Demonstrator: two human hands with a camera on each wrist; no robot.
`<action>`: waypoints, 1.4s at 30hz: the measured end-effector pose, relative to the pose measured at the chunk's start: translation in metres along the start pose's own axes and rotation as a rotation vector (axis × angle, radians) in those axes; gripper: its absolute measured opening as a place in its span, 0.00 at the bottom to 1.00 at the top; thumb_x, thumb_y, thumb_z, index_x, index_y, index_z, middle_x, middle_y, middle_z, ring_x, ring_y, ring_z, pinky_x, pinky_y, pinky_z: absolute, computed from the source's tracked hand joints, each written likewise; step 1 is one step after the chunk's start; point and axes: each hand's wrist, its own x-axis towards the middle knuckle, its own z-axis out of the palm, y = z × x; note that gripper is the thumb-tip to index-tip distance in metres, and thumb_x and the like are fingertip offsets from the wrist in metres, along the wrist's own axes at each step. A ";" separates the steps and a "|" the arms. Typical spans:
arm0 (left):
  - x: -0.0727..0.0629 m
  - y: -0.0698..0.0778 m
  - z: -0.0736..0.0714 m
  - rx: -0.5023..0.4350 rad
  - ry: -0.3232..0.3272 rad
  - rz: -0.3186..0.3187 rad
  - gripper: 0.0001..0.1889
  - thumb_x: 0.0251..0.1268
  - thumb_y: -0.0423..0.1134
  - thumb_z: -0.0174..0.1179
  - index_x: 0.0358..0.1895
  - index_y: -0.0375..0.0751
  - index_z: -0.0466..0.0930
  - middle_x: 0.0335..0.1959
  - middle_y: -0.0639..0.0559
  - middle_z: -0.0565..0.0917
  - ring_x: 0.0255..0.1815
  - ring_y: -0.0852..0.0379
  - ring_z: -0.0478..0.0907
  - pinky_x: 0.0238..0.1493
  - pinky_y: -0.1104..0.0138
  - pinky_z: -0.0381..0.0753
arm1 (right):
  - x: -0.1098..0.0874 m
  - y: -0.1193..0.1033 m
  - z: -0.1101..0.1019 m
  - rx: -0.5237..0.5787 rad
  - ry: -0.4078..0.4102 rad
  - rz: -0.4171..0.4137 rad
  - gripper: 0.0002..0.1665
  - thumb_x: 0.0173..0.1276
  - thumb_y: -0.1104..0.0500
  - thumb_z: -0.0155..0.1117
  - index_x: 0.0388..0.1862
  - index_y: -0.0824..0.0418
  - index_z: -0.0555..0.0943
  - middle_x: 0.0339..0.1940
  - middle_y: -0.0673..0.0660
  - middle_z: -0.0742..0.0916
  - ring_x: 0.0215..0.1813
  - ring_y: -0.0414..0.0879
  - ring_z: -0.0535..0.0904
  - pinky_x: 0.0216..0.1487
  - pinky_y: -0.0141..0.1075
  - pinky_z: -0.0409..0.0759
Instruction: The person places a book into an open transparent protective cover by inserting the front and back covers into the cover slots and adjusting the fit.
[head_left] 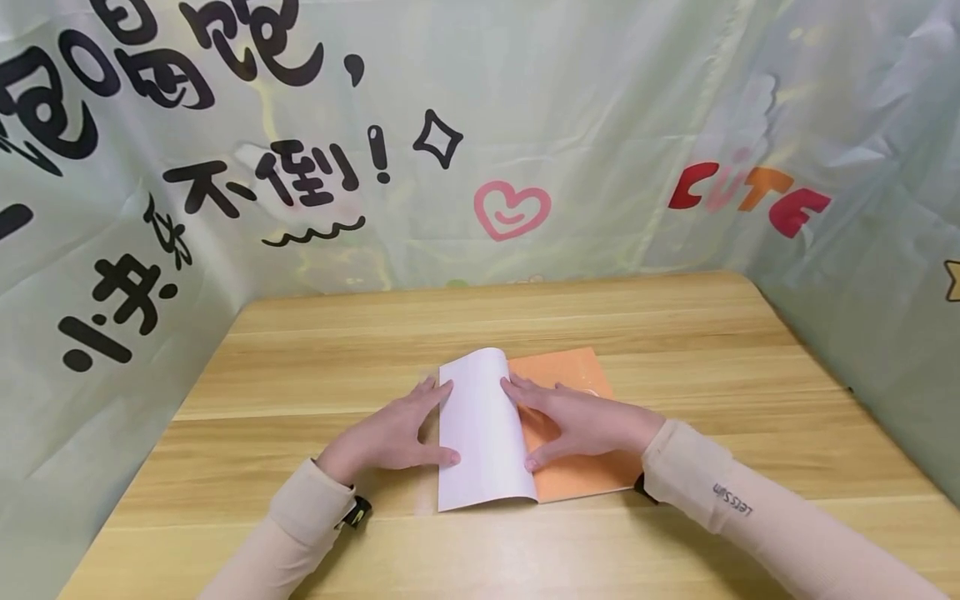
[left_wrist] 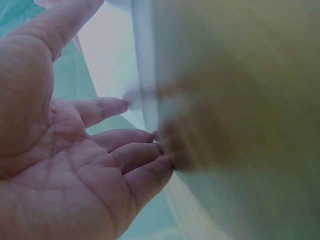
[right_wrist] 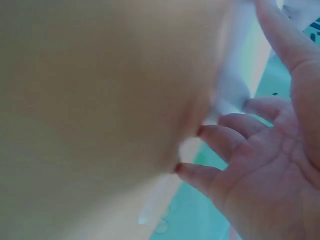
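Observation:
A thin booklet (head_left: 576, 477) with an orange right side lies on the table in the head view. Its white leaf (head_left: 483, 433) is folded over to the left and bows upward near the fold. My left hand (head_left: 393, 429) touches that leaf's left edge, thumb and forefinger spread apart along it. On the fold side, the fingertips and thumb of my right hand (head_left: 577, 417) rest at the leaf's curved edge, with the palm over the orange side. Both wrist views show the left hand (left_wrist: 95, 150) and the right hand (right_wrist: 270, 155) with extended fingers, their tips at the surface.
The wooden table (head_left: 315, 350) extends around the booklet on every side. A pale printed cloth (head_left: 600, 108) hangs behind it and along both sides. Each wrist carries a dark strap, such as the left strap (head_left: 358, 512), just past the sleeve cuff.

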 end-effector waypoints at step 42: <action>0.001 -0.012 0.000 0.017 0.011 -0.005 0.52 0.64 0.53 0.77 0.87 0.44 0.58 0.88 0.28 0.49 0.89 0.29 0.48 0.85 0.36 0.56 | 0.032 -0.039 0.016 -0.275 -0.010 0.041 0.64 0.66 0.32 0.76 0.88 0.62 0.58 0.90 0.71 0.54 0.90 0.64 0.55 0.82 0.53 0.70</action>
